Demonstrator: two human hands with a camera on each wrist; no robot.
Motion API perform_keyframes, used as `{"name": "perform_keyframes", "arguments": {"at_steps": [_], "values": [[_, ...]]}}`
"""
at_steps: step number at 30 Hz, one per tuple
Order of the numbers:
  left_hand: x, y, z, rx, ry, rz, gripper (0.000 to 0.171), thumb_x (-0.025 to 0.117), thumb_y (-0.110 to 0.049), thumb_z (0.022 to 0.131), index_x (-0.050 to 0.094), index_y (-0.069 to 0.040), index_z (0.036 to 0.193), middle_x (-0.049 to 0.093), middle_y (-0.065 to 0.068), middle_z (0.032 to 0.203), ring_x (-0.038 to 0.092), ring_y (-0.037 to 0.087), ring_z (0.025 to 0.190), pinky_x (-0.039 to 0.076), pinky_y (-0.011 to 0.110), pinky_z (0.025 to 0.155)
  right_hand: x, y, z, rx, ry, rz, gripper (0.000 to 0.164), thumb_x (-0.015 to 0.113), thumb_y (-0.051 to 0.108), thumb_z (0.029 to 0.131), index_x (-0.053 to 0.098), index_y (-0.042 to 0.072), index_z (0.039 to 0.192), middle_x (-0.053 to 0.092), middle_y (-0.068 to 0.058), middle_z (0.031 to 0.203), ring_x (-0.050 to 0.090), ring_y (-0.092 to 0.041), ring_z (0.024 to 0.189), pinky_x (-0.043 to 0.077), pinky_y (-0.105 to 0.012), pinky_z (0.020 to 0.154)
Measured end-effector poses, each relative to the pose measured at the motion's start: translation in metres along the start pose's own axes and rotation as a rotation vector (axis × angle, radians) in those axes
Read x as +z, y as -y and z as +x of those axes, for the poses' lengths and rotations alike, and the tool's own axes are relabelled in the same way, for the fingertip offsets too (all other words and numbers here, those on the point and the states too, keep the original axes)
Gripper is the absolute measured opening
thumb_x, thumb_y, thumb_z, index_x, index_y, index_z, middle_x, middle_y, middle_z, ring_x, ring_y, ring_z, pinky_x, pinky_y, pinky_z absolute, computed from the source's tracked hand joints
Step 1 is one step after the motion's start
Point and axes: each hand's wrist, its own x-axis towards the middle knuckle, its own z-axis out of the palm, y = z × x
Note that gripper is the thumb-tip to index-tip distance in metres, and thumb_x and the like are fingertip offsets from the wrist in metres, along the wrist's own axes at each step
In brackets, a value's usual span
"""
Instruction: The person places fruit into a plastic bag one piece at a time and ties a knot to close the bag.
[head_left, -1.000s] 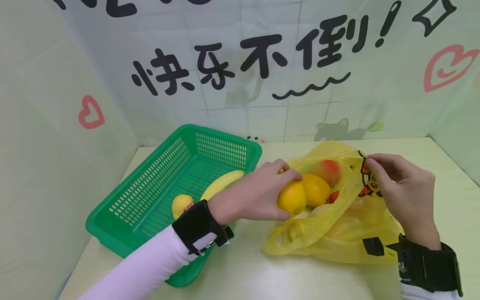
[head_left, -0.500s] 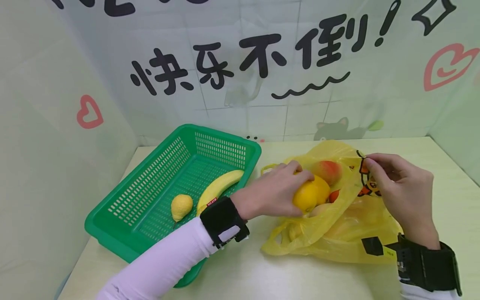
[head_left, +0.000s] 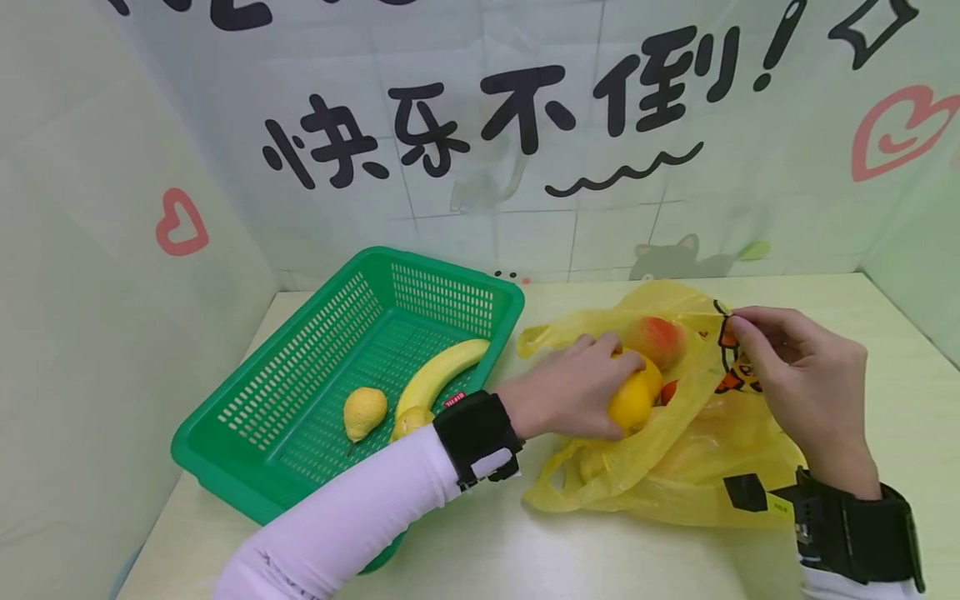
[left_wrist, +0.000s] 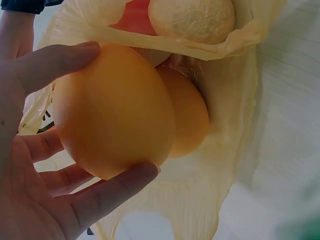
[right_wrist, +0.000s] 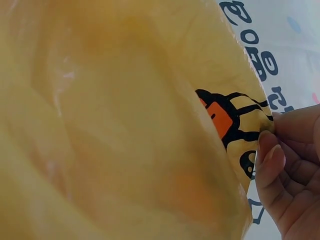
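Note:
My left hand [head_left: 577,387] curls its fingers and thumb round an orange [left_wrist: 112,112] at the mouth of a thin yellow plastic bag [head_left: 667,500]. Right behind it in the left wrist view lies a second orange [left_wrist: 187,112], partly covered. A red-and-yellow peach [head_left: 660,340] shows deeper in the bag, and a pale, rough-skinned round fruit [left_wrist: 192,20] sits beneath the bag's edge. On the right, my right hand [head_left: 813,383] pinches the bag's rim between thumb and finger, near its printed cartoon [right_wrist: 220,117]. Other fruit inside is blurred by the plastic.
A green perforated basket [head_left: 225,492] stands to the left, partly behind my left sleeve. In it lie a banana [head_left: 442,371], a small yellow pear-shaped fruit [head_left: 365,412] and another yellow fruit [head_left: 411,421]. A printed white backdrop [head_left: 450,237] closes off the table's back.
My left hand has moved right with the orange, from the bag's opening up against the second orange. More of the basket's fruit shows. The right hand keeps its pinch in place.

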Motion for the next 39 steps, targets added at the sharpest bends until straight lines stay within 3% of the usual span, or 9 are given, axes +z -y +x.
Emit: {"name": "perform_keyframes", "arguments": {"at_steps": [9,15,27,33,39], "values": [[-0.001,-0.005,0.006,0.006,0.029,0.032,0.056,0.069,-0.039,0.085,0.049,-0.022,0.135,0.050,-0.001,0.120,0.046,0.016,0.101,0.045,0.022,0.079,0.000,0.000,0.000,0.000,-0.005,-0.005,0.017,0.070,0.006,0.090,0.073,-0.004,0.104,0.055,0.043,0.088,0.052,0.018,0.072,0.041,0.003,0.070],[0.004,-0.005,0.009,0.034,0.057,-0.002,0.049,0.070,-0.034,0.086,0.050,-0.022,0.129,0.046,-0.002,0.113,0.045,0.015,0.097,0.042,0.019,0.076,0.001,0.000,-0.001,0.018,0.009,-0.001,0.018,0.070,0.007,0.090,0.073,-0.002,0.105,0.056,0.042,0.088,0.053,0.018,0.072,0.042,0.003,0.071],[0.010,-0.005,0.015,0.049,0.080,-0.007,0.045,0.069,-0.030,0.088,0.050,-0.020,0.127,0.047,0.000,0.113,0.045,0.016,0.099,0.040,0.021,0.081,0.001,0.001,0.000,-0.011,0.004,0.012,0.017,0.070,0.006,0.090,0.073,-0.003,0.104,0.056,0.042,0.088,0.053,0.018,0.072,0.042,0.003,0.070],[0.017,-0.004,0.018,0.087,0.118,0.020,0.042,0.069,-0.027,0.088,0.050,-0.019,0.124,0.047,0.000,0.109,0.046,0.015,0.098,0.037,0.023,0.087,0.002,0.000,-0.001,0.012,0.005,0.007,0.017,0.070,0.007,0.090,0.073,-0.002,0.104,0.056,0.042,0.087,0.053,0.017,0.070,0.042,0.002,0.069],[0.024,-0.003,0.021,0.084,0.146,0.041,0.044,0.069,-0.027,0.088,0.050,-0.019,0.127,0.047,0.002,0.114,0.046,0.016,0.099,0.038,0.022,0.087,0.002,-0.001,0.000,-0.011,0.006,0.025,0.018,0.070,0.009,0.090,0.074,-0.002,0.104,0.057,0.042,0.088,0.054,0.017,0.070,0.043,0.002,0.068]]}}
